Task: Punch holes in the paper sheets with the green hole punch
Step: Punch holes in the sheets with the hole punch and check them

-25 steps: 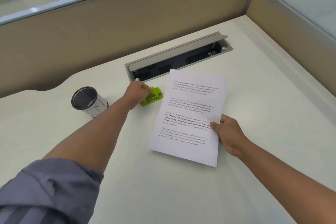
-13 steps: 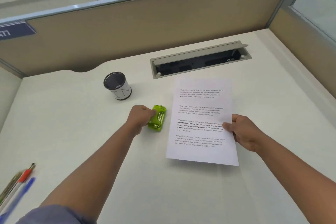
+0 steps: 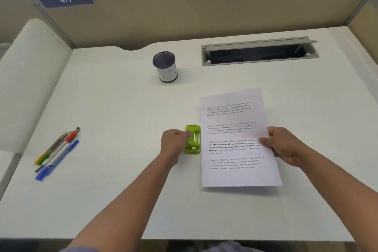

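Note:
The green hole punch (image 3: 193, 139) lies on the white desk, its long side against the left edge of the printed paper sheets (image 3: 235, 137). My left hand (image 3: 174, 145) grips the punch from its left side with curled fingers. My right hand (image 3: 284, 145) pinches the right edge of the paper sheets, thumb on top. The sheets lie nearly flat on the desk, with a thin shadow under the near edge. Whether the paper's edge sits inside the punch slot cannot be made out.
A black-rimmed pen cup (image 3: 166, 67) stands behind the punch. Several pens (image 3: 56, 153) lie at the desk's left. An open cable tray (image 3: 259, 51) is set into the desk at the back right. Beige partition walls (image 3: 204, 6) enclose the desk.
My left hand has pulled the punch nearer to me and turned it parallel to the paper's left edge. The paper came nearer with my right hand. The view tilted down and left.

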Demonstrator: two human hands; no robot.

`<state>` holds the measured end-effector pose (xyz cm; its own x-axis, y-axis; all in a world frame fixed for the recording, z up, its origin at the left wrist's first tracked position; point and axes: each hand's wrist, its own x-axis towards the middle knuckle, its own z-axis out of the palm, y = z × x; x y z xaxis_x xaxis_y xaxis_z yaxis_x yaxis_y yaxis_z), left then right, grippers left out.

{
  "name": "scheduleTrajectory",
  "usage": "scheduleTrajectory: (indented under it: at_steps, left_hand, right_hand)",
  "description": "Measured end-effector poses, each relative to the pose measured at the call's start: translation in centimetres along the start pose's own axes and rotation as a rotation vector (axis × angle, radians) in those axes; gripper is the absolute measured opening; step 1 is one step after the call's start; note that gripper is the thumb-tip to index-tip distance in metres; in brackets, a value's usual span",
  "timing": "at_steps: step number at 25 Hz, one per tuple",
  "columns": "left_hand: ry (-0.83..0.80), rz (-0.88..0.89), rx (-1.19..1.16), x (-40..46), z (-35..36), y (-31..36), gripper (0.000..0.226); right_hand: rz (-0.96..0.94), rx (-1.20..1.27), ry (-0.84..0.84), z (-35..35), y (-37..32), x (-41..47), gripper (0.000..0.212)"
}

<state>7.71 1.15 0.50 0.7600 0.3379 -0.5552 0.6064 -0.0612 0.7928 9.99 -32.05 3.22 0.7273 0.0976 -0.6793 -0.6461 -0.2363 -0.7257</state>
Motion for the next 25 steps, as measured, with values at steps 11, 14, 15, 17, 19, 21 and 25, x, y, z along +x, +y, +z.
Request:
scheduleTrajectory:
  at_steps: [11,14,15,17,19,21,25]
  left_hand:
    - [0.021,0.035,0.052,-0.8,0.3,-0.8,0.022]
    - [0.035,0.022,0.061,-0.8,0.5,-0.8,0.022]
    - [0.037,0.021,0.063,-0.8,0.6,-0.8,0.021]
    - [0.040,0.029,0.067,-0.8,0.8,-0.8,0.019]
    - [0.042,0.034,0.066,-0.8,1.0,-0.9,0.019]
    - [0.044,0.035,0.062,-0.8,1.1,-0.9,0.020]
    - [0.041,0.023,0.056,-0.7,1.2,-0.8,0.020]
  right_hand:
    - [-0.007,-0.023,0.032,1.5,1.0,-0.2,0.026]
    - [-0.007,-0.016,0.034,1.9,0.8,0.0,0.027]
    - [-0.008,-0.014,0.034,2.1,0.8,0.1,0.027]
    - [-0.008,-0.010,0.034,2.4,0.8,0.2,0.026]
    - [-0.006,-0.007,0.031,2.6,0.9,0.3,0.024]
    - [-0.007,-0.004,0.028,2.8,1.0,0.4,0.023]
    - [-0.010,0.002,0.035,2.8,1.0,0.7,0.024]
